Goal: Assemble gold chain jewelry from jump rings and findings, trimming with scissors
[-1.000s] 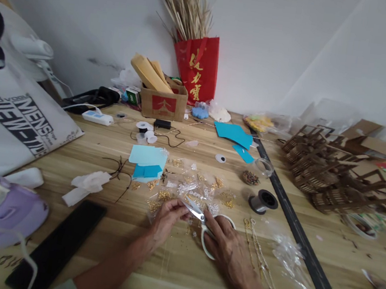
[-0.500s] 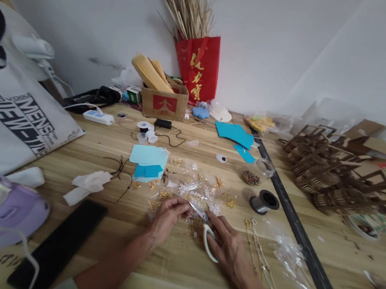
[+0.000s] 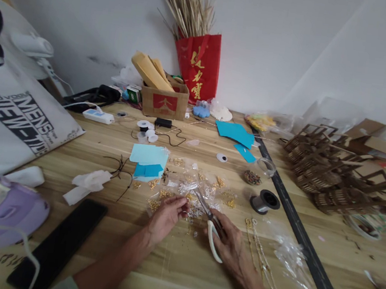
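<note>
My right hand is closed round white-handled scissors, whose blades point up and left over the small bags of beads. My left hand is pinched just left of the blades, fingertips together on something too small to make out. The blades and my left fingertips are apart. Beyond both hands, gold and clear beads and findings lie spread on small clear bags. Light blue card with a darker blue piece is at their upper left.
A wire spool, a jar of beads and gold chains are on the right. Brown wooden pieces are stacked farther right. On the left are a black slab, white tissue and a purple device.
The scissors and my right hand have moved slightly right and down, away from my left fingertips. My left hand has barely moved and is still pinched.
</note>
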Demonstrator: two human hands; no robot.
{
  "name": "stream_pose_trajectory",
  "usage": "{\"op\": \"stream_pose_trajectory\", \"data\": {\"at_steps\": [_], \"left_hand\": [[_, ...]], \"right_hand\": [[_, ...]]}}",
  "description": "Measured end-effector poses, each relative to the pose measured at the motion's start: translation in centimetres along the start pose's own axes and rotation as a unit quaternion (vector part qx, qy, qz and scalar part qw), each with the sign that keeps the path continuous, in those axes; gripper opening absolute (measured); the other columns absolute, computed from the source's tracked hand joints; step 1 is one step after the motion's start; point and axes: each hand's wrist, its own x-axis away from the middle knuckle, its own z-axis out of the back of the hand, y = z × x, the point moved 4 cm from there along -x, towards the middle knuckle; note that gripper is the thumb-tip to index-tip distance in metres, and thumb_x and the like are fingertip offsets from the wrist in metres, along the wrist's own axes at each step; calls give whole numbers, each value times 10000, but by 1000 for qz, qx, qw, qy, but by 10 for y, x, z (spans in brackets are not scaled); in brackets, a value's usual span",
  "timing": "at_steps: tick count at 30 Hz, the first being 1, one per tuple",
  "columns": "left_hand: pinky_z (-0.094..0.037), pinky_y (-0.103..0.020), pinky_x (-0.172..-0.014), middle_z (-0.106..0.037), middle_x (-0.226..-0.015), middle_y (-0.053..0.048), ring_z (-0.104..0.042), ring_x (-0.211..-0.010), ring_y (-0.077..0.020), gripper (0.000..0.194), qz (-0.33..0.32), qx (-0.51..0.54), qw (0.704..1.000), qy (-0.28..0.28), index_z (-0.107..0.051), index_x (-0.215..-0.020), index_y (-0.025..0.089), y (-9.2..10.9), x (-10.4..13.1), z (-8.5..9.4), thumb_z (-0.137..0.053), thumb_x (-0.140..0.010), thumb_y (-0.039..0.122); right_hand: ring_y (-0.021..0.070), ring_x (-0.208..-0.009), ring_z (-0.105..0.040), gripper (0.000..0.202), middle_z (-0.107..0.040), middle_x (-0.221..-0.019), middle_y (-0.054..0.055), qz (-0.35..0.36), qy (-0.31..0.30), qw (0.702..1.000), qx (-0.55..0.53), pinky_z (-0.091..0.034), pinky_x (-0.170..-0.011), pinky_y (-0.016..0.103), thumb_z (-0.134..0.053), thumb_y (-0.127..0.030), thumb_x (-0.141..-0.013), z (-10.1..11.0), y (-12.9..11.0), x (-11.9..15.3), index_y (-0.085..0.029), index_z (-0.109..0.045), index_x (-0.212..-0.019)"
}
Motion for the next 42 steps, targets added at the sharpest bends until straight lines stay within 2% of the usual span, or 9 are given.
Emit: {"op": "stream_pose_trajectory", "data": {"at_steps": [6,12,16,23,26,29,37,42], "left_hand": [[-446,-225,-576,-679,-664,-27,-599,-622,-115,162,16,19,1000,-4,-692,-677,117,0,0,0,-802,-594,202],[-462,-220,-575,-680,-661,-23,-603,-621,-114,166,21,29,999,2,-698,-682,121,0,-1,2,-809,-580,193],[-458,-206,-554,-665,-624,-8,-588,-588,-99,176,11,24,1000,0,-707,-680,115,0,-2,2,-817,-557,177],[-444,-217,-558,-662,-609,-2,-587,-584,-103,185,-14,-6,1000,22,-702,-669,129,2,-1,2,-815,-523,147],[-429,-220,-554,-652,-601,3,-575,-575,-101,190,-28,-16,999,32,-696,-669,130,3,0,2,-815,-523,161],[-418,-223,-561,-646,-598,5,-565,-567,-98,179,-46,-29,998,37,-692,-668,134,3,0,2,-808,-535,165],[-414,-216,-558,-648,-593,6,-550,-562,-95,165,-66,-54,996,29,-687,-664,144,4,1,-1,-803,-555,189],[-425,-216,-558,-660,-621,-5,-573,-596,-106,171,-63,-57,996,39,-687,-671,135,3,1,1,-804,-555,183]], "right_hand": [[221,-877,-650,442,-665,-1050,111,-4,-7,999,35,-521,-761,292,-570,-381,-842,2,-3,-1,-155,-536,-1220],[197,-800,-641,420,-671,-1008,89,-31,-42,998,40,-505,-721,272,-551,-373,-856,4,-6,-1,-158,-543,-1218],[179,-719,-594,456,-659,-884,66,-44,-55,997,29,-479,-665,267,-555,-413,-850,4,-6,-1,-141,-540,-1217],[106,-556,-450,416,-508,-667,-9,-79,-127,982,-112,-358,-478,203,-496,-494,-871,-8,-17,3,-138,-550,-1079],[95,-515,-456,426,-502,-649,-6,-119,-159,958,-206,-362,-440,191,-486,-540,-866,-13,-21,6,-134,-541,-983],[98,-501,-495,426,-534,-663,4,-147,-174,937,-263,-391,-432,190,-516,-555,-847,-16,-23,9,-147,-526,-971],[80,-476,-520,405,-558,-651,0,-183,-191,912,-315,-402,-422,167,-519,-564,-847,-20,-30,12,-160,-493,-837],[75,-456,-524,415,-569,-659,4,-194,-196,907,-317,-389,-383,151,-514,-568,-848,-20,-29,14,-154,-490,-854]]}}
